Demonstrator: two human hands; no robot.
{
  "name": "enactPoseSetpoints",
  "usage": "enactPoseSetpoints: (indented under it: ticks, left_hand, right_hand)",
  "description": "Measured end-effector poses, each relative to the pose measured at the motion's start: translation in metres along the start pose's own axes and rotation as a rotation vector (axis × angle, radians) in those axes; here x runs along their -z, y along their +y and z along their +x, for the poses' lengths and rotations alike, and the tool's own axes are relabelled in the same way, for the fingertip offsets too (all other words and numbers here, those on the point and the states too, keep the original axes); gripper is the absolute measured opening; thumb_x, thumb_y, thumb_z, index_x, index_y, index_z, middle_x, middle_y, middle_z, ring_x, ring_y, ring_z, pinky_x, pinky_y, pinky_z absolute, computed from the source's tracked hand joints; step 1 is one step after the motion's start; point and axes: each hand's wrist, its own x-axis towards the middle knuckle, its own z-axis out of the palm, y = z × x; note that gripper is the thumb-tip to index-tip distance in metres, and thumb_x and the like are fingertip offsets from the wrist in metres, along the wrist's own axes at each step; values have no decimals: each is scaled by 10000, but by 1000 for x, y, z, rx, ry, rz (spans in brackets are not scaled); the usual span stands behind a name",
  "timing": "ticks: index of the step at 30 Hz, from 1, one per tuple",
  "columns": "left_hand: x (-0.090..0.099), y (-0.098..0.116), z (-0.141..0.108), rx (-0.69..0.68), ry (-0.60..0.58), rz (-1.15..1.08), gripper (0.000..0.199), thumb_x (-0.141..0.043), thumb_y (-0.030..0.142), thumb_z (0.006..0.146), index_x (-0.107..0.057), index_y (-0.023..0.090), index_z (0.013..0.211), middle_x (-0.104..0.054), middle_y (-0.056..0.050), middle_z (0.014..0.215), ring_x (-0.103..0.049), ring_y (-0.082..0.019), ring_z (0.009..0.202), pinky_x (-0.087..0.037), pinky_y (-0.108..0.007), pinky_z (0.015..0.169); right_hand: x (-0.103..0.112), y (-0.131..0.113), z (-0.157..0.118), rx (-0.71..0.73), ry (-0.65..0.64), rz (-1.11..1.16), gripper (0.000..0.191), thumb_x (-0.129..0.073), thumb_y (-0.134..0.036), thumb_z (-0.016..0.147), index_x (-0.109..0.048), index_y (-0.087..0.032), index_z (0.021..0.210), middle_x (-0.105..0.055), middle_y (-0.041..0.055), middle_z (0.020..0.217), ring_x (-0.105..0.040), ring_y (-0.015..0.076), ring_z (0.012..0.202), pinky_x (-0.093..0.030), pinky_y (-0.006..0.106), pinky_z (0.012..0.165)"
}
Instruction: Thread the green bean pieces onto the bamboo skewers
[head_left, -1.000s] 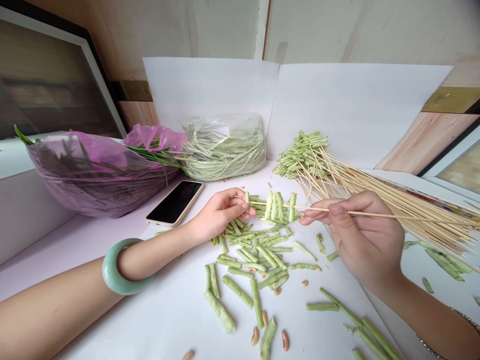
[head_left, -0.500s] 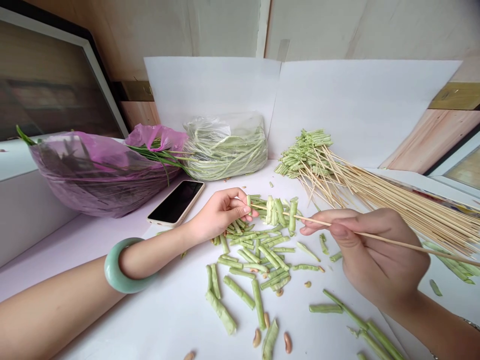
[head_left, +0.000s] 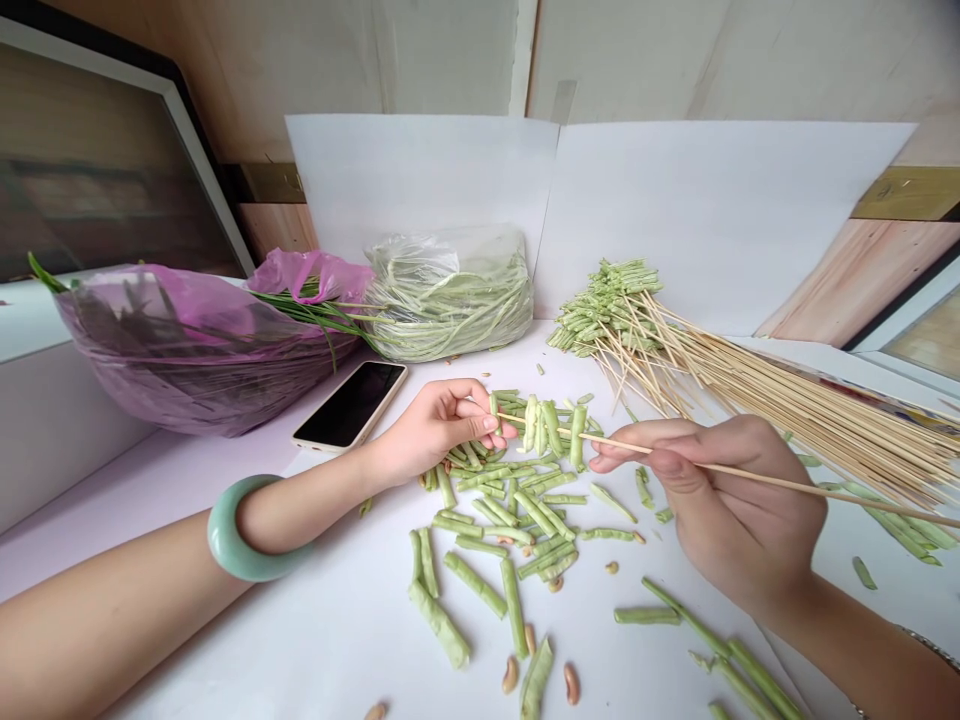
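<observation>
My right hand (head_left: 739, 510) is closed around a thin wooden skewer (head_left: 630, 447), which points left and slightly up. Several cut green bean pieces (head_left: 551, 428) sit crosswise on the skewer near its far end. At the tip, my left hand (head_left: 450, 425) pinches one more bean piece (head_left: 493, 410) between thumb and fingers; the skewer's point meets it, though how deep it goes I cannot tell. Below both hands lies a loose spread of cut bean pieces (head_left: 512, 600) on white paper, with a few brown bean seeds (head_left: 572, 684) among them.
Loaded skewers (head_left: 690, 340) lie piled at the right, bean ends toward the back. A clear bag of long beans (head_left: 457, 300) and a purple bag of greens (head_left: 202, 350) stand behind. A phone (head_left: 351, 405) rests near my left wrist. White boards (head_left: 720, 220) stand upright at the back.
My right hand has moved a little to the left along with the skewer. The left hand keeps its pinch on the bean piece, almost unmoved.
</observation>
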Motion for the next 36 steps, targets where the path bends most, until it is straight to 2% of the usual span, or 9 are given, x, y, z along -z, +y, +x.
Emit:
enactPoseSetpoints:
  ticks: [7,11,16,19,26,32,36]
  left_hand:
    - [2,-1,2,51,-28,-144,182,-739,197,686,-591,102,642,-731,-92,736,-670,-135,626,-503,-206,597]
    - [5,-1,2,94,-51,-204,146,-737,175,686,-613,102,662,-733,-94,748,-684,-152,632,-520,-212,586]
    - [10,-3,3,129,-151,-254,96,-713,132,703,-628,104,667,-734,-95,763,-689,-149,640,-536,-205,590]
    - [10,-3,2,142,-158,-266,96,-728,141,685,-640,107,671,-733,-92,759,-693,-159,647,-543,-211,590]
    - [6,-1,2,203,-148,-127,124,-784,177,606,-692,99,633,-695,-49,600,-647,-118,559,-521,-205,589]
    - [8,-3,2,184,-103,-32,124,-803,161,566,-697,107,604,-675,-33,574,-604,-100,536,-471,-200,562]
    - [2,-2,0,168,-62,-12,133,-806,168,559,-689,115,595,-669,-18,576,-588,-90,530,-454,-195,550]
  right_hand:
    - [3,4,3,9,-42,60,283,-459,-10,866,-584,-229,994,-680,30,890,-685,183,713,-586,348,628]
    - [4,5,2,-74,-31,133,239,-466,-48,884,-587,-240,958,-687,28,901,-689,185,704,-587,351,642]
    - [5,6,0,-190,16,243,165,-492,-103,890,-560,-251,865,-698,13,879,-690,189,677,-595,360,641]
    - [5,8,-1,-222,13,272,148,-502,-114,890,-558,-250,869,-697,14,889,-692,194,706,-597,375,659]
    - [2,11,-6,-219,-133,260,192,-514,-83,875,-591,-257,905,-695,30,926,-693,216,776,-605,392,658]
    - [0,13,-9,-232,-150,278,226,-506,-50,867,-591,-256,903,-688,22,939,-693,211,774,-604,398,681]
    - [2,11,-5,-268,-146,260,172,-519,-80,869,-586,-237,849,-686,16,889,-694,204,763,-604,382,675]
